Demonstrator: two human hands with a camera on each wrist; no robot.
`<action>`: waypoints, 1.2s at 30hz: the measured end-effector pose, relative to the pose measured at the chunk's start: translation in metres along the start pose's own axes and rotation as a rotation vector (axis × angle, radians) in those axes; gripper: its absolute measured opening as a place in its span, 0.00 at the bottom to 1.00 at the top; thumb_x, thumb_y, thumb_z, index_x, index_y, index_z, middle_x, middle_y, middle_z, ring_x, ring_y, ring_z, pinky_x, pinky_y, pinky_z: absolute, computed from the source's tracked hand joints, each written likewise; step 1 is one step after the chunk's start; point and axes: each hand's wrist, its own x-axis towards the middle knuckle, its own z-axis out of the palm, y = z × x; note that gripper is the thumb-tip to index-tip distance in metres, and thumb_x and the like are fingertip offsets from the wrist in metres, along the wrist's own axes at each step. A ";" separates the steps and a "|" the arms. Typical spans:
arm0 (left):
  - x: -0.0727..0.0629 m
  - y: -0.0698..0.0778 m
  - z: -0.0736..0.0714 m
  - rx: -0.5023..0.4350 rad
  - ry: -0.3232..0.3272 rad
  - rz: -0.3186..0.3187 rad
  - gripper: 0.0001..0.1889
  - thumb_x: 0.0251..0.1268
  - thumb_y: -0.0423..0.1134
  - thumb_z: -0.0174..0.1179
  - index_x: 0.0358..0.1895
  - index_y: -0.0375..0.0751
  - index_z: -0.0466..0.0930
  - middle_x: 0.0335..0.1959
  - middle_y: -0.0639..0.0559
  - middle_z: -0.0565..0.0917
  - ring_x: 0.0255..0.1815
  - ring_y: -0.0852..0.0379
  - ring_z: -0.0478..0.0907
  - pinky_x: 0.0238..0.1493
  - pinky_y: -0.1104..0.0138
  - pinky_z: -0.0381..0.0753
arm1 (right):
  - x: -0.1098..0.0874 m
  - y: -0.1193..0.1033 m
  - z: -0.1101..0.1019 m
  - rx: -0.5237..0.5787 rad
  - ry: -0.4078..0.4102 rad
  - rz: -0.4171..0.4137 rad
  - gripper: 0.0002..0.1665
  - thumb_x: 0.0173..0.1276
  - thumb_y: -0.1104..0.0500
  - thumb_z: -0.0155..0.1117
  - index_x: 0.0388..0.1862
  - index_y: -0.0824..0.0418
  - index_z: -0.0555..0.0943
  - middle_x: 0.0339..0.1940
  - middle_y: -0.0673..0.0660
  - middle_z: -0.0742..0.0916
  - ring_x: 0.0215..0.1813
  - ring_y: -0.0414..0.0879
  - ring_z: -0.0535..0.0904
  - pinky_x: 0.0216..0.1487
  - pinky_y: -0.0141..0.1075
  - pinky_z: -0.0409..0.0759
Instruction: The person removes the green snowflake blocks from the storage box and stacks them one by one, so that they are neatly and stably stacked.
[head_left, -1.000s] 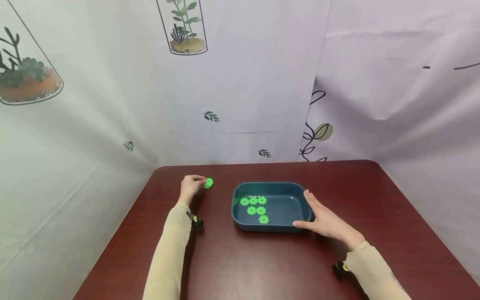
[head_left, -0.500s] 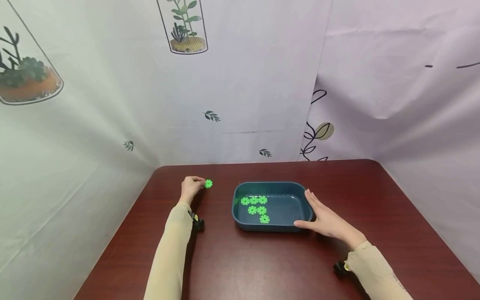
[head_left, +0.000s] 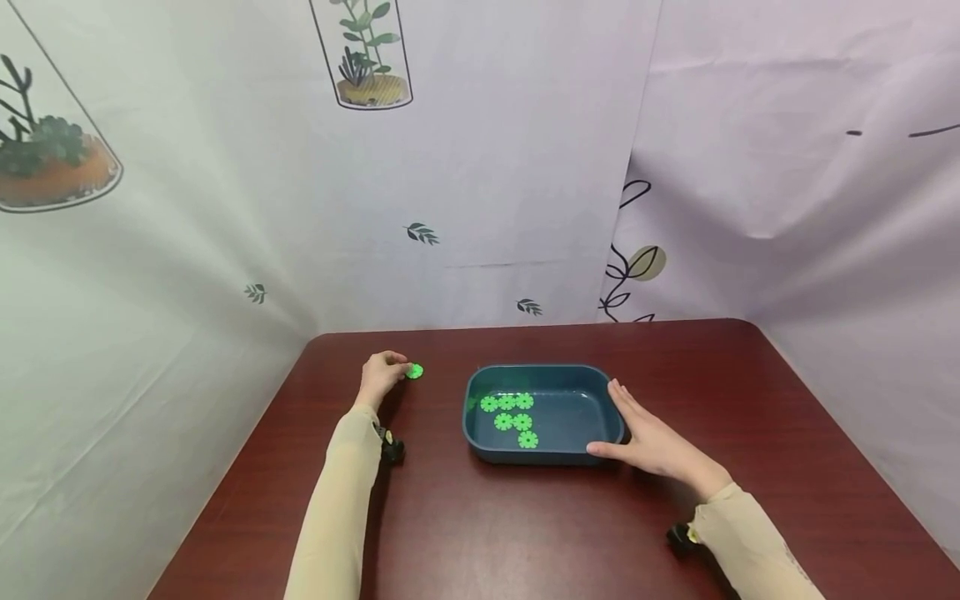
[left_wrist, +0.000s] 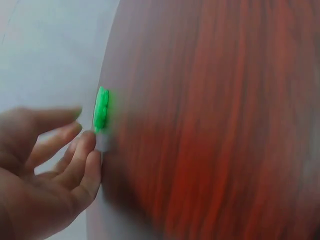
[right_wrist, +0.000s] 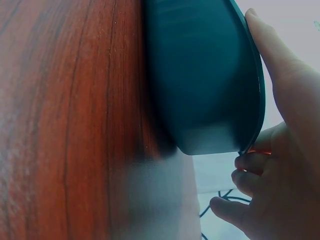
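My left hand (head_left: 382,375) is at the far left of the table, its fingertips beside a green snowflake-shaped plastic disc (head_left: 415,371). In the left wrist view, the disc (left_wrist: 101,109) lies flat on the wood, seen edge-on. Thumb and index finger stand a little apart from it; another fingertip is close to its lower edge. My right hand (head_left: 652,437) is spread over the right end of a dark blue-green rectangular tray (head_left: 543,457). The thumb touches the near rim and the fingers the right-hand rim. Several matching green discs (head_left: 522,422) lie inside the tray's left half.
A dark red wooden table (head_left: 480,525) carries everything. Behind it and along both sides hangs a pale cloth (head_left: 517,175) printed with plants. A small black device (head_left: 392,448) is on the left wrist, and another black device (head_left: 681,539) is on the right.
The green disc, tilted up in my left fingers a second ago with another green part visible below it, has come down flat. My right hand and the tray have stayed put.
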 end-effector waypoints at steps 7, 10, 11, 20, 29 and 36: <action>0.002 0.001 0.000 0.171 -0.197 0.121 0.33 0.64 0.38 0.69 0.67 0.23 0.69 0.64 0.27 0.74 0.62 0.35 0.73 0.61 0.47 0.73 | 0.000 -0.001 0.001 0.001 0.003 -0.001 0.71 0.59 0.31 0.71 0.84 0.62 0.43 0.83 0.66 0.49 0.81 0.67 0.46 0.69 0.66 0.61; 0.003 0.003 0.001 0.218 -0.189 0.146 0.31 0.63 0.37 0.69 0.64 0.21 0.72 0.60 0.27 0.76 0.57 0.36 0.75 0.58 0.48 0.75 | 0.000 -0.001 0.001 -0.002 0.001 -0.002 0.71 0.59 0.30 0.70 0.84 0.62 0.43 0.83 0.66 0.49 0.81 0.67 0.46 0.69 0.66 0.62; 0.003 0.003 0.001 0.227 -0.183 0.145 0.29 0.64 0.37 0.69 0.63 0.22 0.73 0.59 0.28 0.77 0.55 0.37 0.76 0.57 0.49 0.76 | 0.000 -0.001 0.001 0.000 0.001 -0.003 0.71 0.59 0.30 0.70 0.84 0.62 0.43 0.83 0.66 0.49 0.81 0.67 0.46 0.69 0.66 0.62; 0.002 0.004 0.004 0.204 -0.163 0.098 0.25 0.66 0.37 0.67 0.61 0.25 0.76 0.54 0.31 0.80 0.52 0.40 0.78 0.53 0.50 0.78 | 0.000 0.000 0.000 0.002 -0.002 -0.005 0.71 0.58 0.29 0.70 0.84 0.62 0.43 0.83 0.66 0.48 0.81 0.67 0.46 0.69 0.66 0.62; 0.006 0.004 0.005 0.202 -0.156 0.098 0.23 0.66 0.38 0.68 0.58 0.26 0.77 0.52 0.33 0.81 0.50 0.41 0.78 0.51 0.52 0.78 | 0.002 0.000 -0.001 0.002 0.001 0.004 0.72 0.58 0.29 0.70 0.84 0.61 0.42 0.83 0.66 0.48 0.80 0.67 0.47 0.69 0.66 0.61; 0.008 0.002 0.006 0.210 -0.169 0.113 0.22 0.66 0.37 0.68 0.57 0.26 0.78 0.52 0.33 0.81 0.48 0.41 0.78 0.50 0.52 0.79 | 0.001 0.001 0.001 0.004 0.000 0.011 0.72 0.58 0.28 0.70 0.84 0.62 0.43 0.83 0.66 0.49 0.80 0.67 0.48 0.68 0.66 0.62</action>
